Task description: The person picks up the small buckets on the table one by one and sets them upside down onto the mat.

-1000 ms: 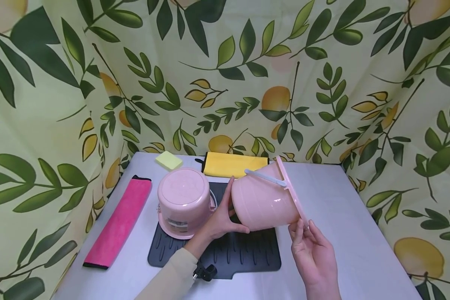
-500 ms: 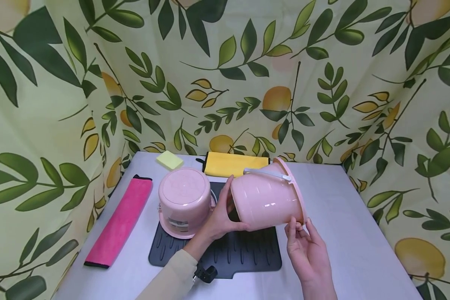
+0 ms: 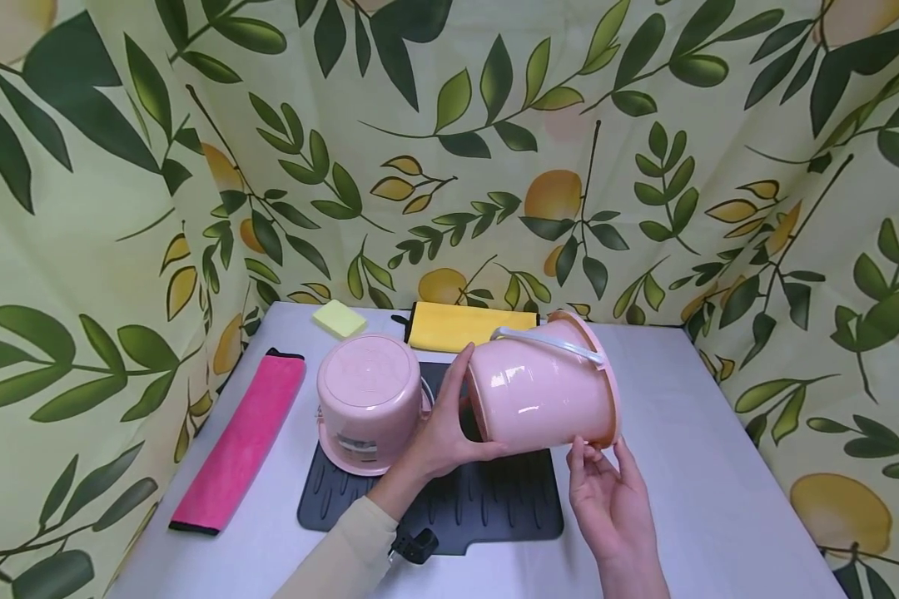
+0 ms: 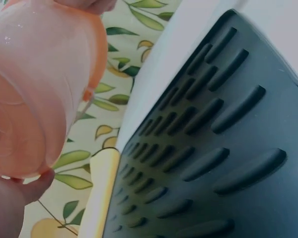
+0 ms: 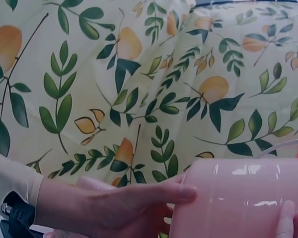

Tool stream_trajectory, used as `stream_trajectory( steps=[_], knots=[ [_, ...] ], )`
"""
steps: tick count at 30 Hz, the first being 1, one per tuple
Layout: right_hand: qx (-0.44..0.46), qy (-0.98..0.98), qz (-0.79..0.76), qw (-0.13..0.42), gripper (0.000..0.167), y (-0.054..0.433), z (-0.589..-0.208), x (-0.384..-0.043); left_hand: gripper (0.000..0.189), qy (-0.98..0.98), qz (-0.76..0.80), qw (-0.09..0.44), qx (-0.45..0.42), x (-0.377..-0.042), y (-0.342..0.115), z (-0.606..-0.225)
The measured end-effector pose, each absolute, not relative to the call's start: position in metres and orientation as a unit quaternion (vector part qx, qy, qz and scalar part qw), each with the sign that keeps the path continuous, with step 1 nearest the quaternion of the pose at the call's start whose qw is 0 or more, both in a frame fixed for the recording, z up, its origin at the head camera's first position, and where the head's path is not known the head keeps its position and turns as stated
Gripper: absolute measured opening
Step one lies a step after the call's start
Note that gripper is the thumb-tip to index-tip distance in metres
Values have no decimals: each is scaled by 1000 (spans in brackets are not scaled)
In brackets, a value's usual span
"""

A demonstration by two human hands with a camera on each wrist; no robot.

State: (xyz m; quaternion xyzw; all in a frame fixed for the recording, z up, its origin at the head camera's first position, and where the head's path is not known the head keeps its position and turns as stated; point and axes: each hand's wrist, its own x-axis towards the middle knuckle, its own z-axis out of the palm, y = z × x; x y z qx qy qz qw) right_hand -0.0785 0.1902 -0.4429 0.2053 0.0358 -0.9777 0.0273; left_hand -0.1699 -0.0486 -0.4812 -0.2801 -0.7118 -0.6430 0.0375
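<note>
A pink bucket (image 3: 539, 391) with a pale handle (image 3: 550, 339) is held on its side above the mat, its rim to the right. My left hand (image 3: 444, 426) grips it at the base end, thumb below and fingers up the far side. At the rim's lower edge, my right hand (image 3: 613, 503) holds it with its fingertips, palm up. The right wrist view has the left thumb against the bucket wall (image 5: 233, 203). The bucket's round base (image 4: 12, 131) appears in the left wrist view. A second pink bucket (image 3: 367, 378) stands upside down left of my left hand.
Under both buckets lies a dark ridged mat (image 3: 487, 507) on the white table (image 3: 719, 466). A folded pink cloth (image 3: 240, 445) is at left. Behind are a pale yellow sponge (image 3: 339, 319) and a folded yellow cloth (image 3: 457, 327). Leaf-patterned fabric (image 3: 449, 166) encloses the table.
The held bucket has turned and levelled, its rim end shifting slightly right and its handle tilting. My right hand has moved a little left and up along the rim. The left hand keeps its grip.
</note>
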Motion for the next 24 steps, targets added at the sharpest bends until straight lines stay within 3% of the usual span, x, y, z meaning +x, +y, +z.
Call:
stream_trajectory(
  steps=[7, 15, 24],
  knots=[
    [218, 58, -974, 29, 61, 189, -447, -80, 122, -742, -607, 67, -276, -167, -49, -475],
    [236, 70, -969, 23, 63, 186, -446, -82, 142, -776, -558, 69, -286, -165, -54, -467],
    [207, 79, -974, 46, 57, 184, -450, -81, 136, -798, -522, 92, -286, -162, -59, -455]
  ],
)
